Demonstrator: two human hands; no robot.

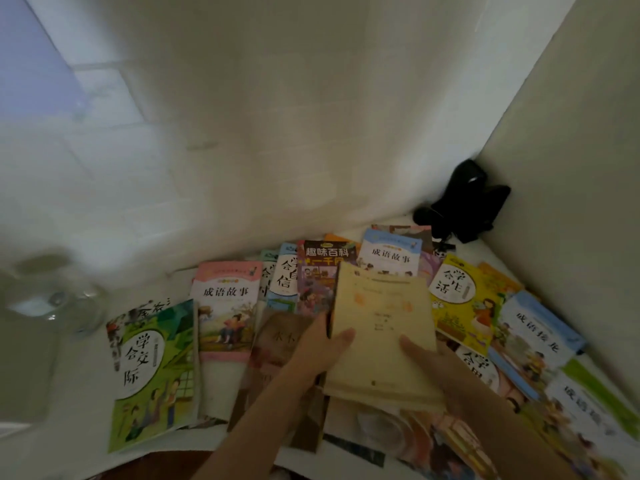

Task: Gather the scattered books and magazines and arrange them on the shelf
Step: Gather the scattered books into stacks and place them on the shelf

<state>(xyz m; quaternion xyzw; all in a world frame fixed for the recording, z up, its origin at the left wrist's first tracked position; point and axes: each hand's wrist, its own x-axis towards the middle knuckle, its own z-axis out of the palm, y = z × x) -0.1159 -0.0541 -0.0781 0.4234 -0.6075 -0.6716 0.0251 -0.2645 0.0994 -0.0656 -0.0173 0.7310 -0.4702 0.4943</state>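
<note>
A pale yellow book (381,327) is lifted a little above a spread of books, gripped on its left edge by my left hand (322,344) and on its right edge by my right hand (436,362). Under and around it lie several colourful children's books: a green one (152,372) at the left, a pink one (227,306), a brown one (277,344) under my left hand, a dark comic-style one (322,271), a blue-topped one (391,252), and a yellow one (460,303) at the right. No shelf is in view.
The books lie on a white surface (79,393) in a corner between white walls. A black device (464,202) sits in the far corner. A clear glass vessel (52,296), blurred, stands at the left. More books (540,337) overlap along the right wall.
</note>
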